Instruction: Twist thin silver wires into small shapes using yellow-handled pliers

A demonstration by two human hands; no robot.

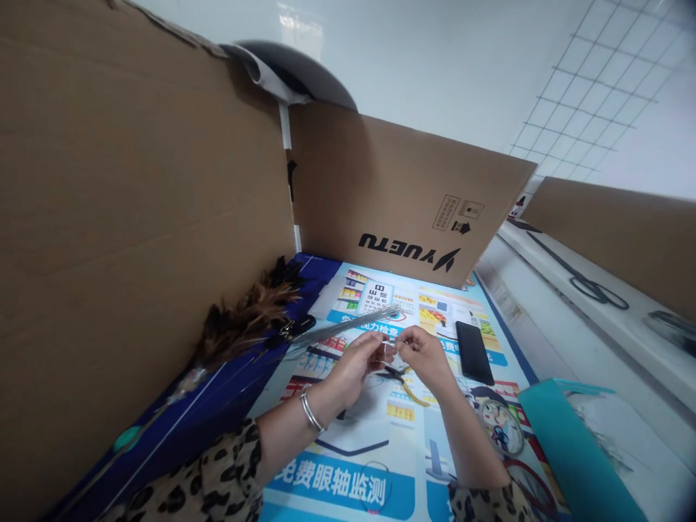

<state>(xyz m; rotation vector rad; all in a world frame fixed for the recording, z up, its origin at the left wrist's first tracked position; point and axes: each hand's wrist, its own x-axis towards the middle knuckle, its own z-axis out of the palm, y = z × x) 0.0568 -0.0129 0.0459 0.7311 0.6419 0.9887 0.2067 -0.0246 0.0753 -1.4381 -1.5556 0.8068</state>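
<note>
My left hand (359, 365) and my right hand (425, 357) meet over the printed mat, fingertips almost touching. Both are closed in a pinch on a small, thin, silvery piece that looks like wire (389, 344); the fingers hide most of it. Just beneath them lie pliers with yellow handles (414, 392), their dark jaws partly covered by my hands. A bundle of straight silver wires (348, 325) stretches across the mat behind my left hand. To the right of my right hand lies a black phone (474, 353).
Cardboard panels (391, 188) wall off the back and left. Brown feathers (244, 315) lie along the left side. At right are a clear round dish (500, 428), a red ring (530, 486) and a teal case (576, 449). Scissors (595, 288) rest on a white ledge.
</note>
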